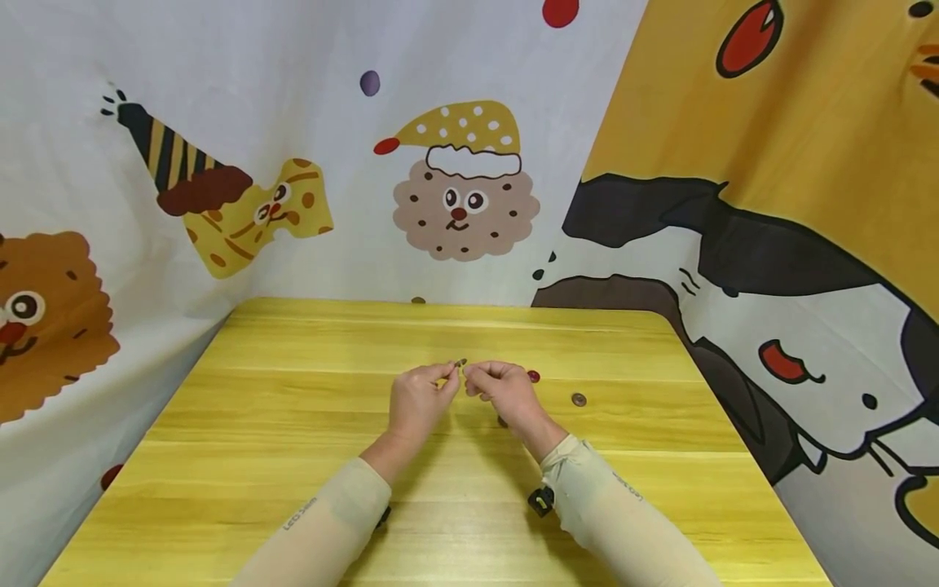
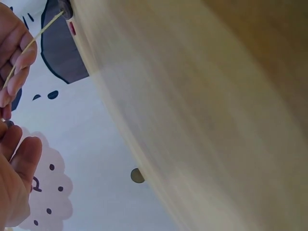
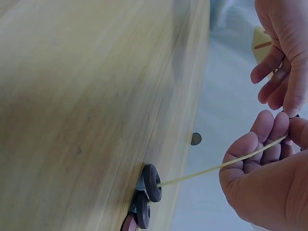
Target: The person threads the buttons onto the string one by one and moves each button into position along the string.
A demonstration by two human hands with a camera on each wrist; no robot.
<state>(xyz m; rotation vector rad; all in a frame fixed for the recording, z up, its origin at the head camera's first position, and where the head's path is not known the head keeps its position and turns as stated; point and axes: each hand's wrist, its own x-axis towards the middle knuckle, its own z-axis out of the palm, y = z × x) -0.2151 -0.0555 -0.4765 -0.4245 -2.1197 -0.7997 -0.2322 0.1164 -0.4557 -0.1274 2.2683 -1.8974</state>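
Over the table, my left hand (image 1: 420, 399) pinches a small dark button (image 1: 460, 363) between thumb and fingertips. Close beside it, my right hand (image 1: 509, 395) pinches a thin yellow cord (image 3: 216, 167) near its end; the fingertips hide whether the cord enters the held button. From the right hand the cord runs across the palm down to a dark brown button (image 3: 152, 183) on the table. Against that one leans a second dark button (image 3: 142, 210), with a reddish button (image 3: 129, 223) next to it, partly cut off by the frame.
In the head view a red button (image 1: 534, 377) and a brown button (image 1: 579, 399) lie right of the hands. Another dark button (image 1: 502, 421) is partly hidden by the right wrist. The wooden table (image 1: 242, 456) ends at a printed curtain (image 1: 330, 269) behind.
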